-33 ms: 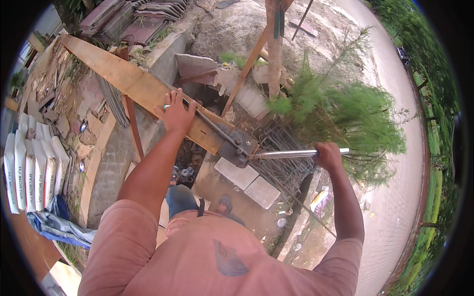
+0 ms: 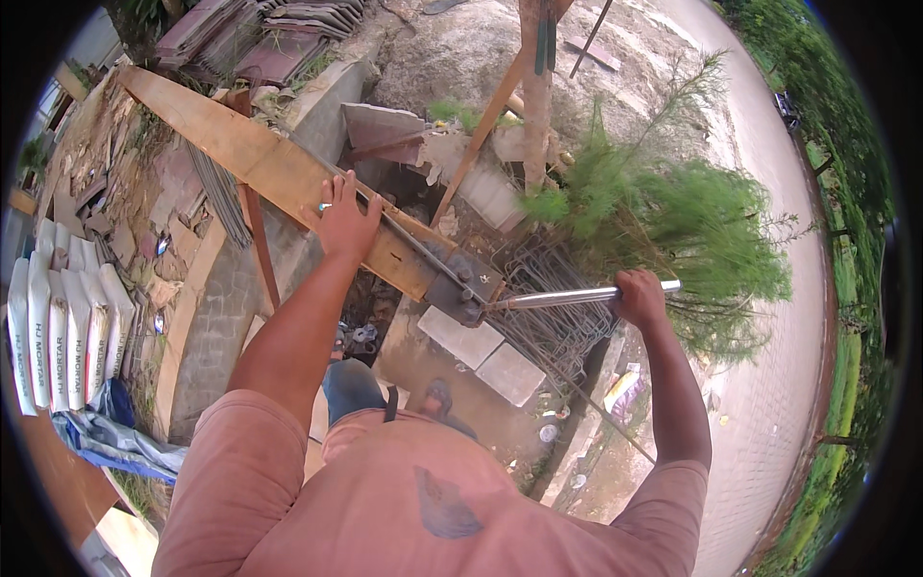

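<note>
My left hand (image 2: 344, 223), wearing a ring, rests palm down with fingers spread on a long wooden board (image 2: 221, 135), over a thin steel rod (image 2: 415, 242) lying along it. The rod runs into a dark metal plate with bolts (image 2: 464, 287) at the board's near end. My right hand (image 2: 637, 298) is wrapped round a shiny metal pipe (image 2: 558, 297), which extends right from that plate.
Below the pipe are bent rebar pieces (image 2: 558, 341) and pale blocks (image 2: 460, 338). Stacked white bags (image 2: 67, 337) stand left, tile stacks (image 2: 279, 48) behind. A timber post (image 2: 534, 125), feathery green shrub (image 2: 654, 221), rubble, and paved path (image 2: 764, 404) surround me.
My right hand and the outer end of the pipe have risen very slightly. My left hand and the board look unmoved.
</note>
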`<state>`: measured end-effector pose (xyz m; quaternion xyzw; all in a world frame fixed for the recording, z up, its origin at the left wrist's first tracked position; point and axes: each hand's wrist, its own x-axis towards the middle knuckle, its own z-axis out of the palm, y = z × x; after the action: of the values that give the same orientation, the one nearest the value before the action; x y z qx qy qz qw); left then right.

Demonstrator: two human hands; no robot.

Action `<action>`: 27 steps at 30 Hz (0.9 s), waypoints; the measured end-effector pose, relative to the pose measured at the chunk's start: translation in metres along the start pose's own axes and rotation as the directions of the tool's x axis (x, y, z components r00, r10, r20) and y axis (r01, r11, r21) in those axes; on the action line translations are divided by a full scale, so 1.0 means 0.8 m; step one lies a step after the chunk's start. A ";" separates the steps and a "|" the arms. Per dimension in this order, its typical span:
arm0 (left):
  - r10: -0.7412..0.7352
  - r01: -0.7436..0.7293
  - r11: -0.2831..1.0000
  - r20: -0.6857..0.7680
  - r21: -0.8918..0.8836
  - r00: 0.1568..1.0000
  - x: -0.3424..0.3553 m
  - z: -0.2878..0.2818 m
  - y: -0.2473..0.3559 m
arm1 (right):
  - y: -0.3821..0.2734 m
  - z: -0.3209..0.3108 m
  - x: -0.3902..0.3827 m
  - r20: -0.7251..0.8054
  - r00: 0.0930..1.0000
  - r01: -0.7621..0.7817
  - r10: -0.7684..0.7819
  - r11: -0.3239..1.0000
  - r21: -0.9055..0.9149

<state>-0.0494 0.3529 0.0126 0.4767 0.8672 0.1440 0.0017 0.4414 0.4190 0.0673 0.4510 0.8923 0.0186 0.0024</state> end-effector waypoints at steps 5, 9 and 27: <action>-0.010 0.010 1.000 -0.006 0.018 1.000 0.012 0.003 0.005 | 0.007 -0.006 0.082 -0.117 0.982 0.141 -0.151 0.986 -0.088; -0.011 0.012 0.999 -0.011 0.044 1.000 0.015 0.010 0.002 | 0.009 -0.005 0.132 0.001 0.980 0.199 -0.200 0.973 -0.114; 0.033 -0.033 0.999 -0.040 0.016 0.999 0.019 0.011 -0.009 | -0.026 -0.024 0.159 0.205 0.973 0.134 -0.103 0.981 -0.143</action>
<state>-0.0625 0.3642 0.0049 0.4879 0.8601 0.1471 -0.0219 0.3488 0.5082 0.0877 0.3948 0.9089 0.0435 0.1268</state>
